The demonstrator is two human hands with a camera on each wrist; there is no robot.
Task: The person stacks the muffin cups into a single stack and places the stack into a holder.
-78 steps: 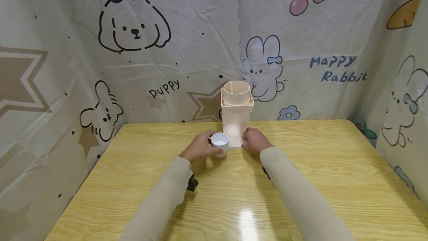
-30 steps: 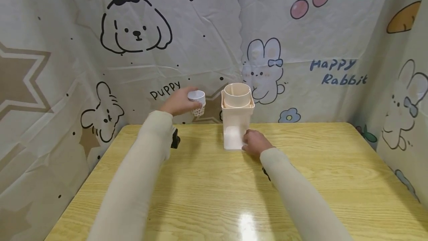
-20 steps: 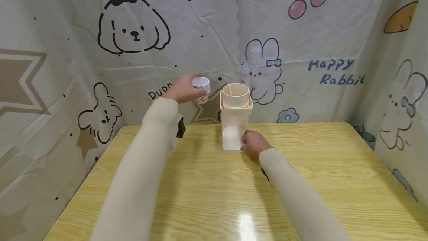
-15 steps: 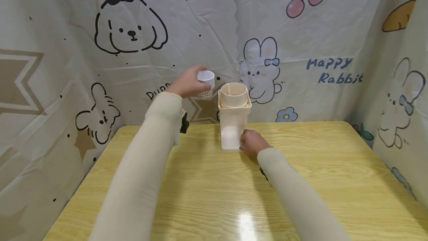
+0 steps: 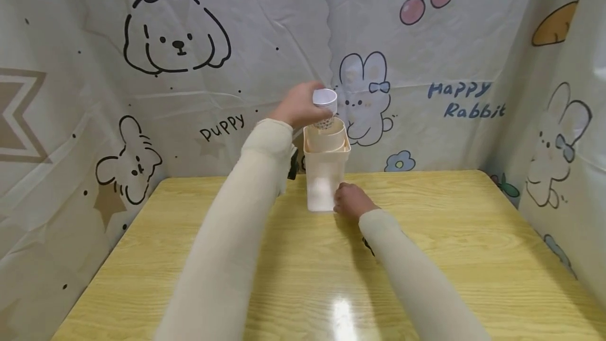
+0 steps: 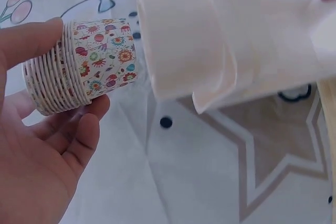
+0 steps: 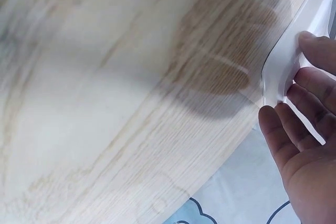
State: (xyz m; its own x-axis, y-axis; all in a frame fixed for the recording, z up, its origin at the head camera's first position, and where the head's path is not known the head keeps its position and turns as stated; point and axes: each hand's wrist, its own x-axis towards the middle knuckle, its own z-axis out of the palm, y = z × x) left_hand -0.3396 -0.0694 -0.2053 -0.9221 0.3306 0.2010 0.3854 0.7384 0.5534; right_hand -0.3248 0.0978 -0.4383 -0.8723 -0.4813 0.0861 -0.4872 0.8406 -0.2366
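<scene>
My left hand [image 5: 300, 104] grips a stack of paper cups [image 5: 324, 98] just above the round tube of a cream cup dispenser [image 5: 324, 172]. In the left wrist view, the cups [image 6: 102, 59] carry a colourful flower print, and their nested rims sit between my thumb and fingers. The stack's narrow end faces the mouth of the tube [image 6: 178, 40], a small gap apart. My right hand [image 5: 352, 201] holds the dispenser low on its right side. Thumb and fingers lie around the white base edge [image 7: 286, 59] in the right wrist view.
The dispenser stands near the back edge of a wood-grain table [image 5: 303, 278]. Behind it and at both sides hangs a pale curtain [image 5: 279, 25] printed with cartoon animals. A bright light reflection lies on the front of the tabletop.
My left hand has lifted the cup stack from near the dispenser's foot, swung it left and up, then brought it right over the tube. My right hand has stayed at the base.
</scene>
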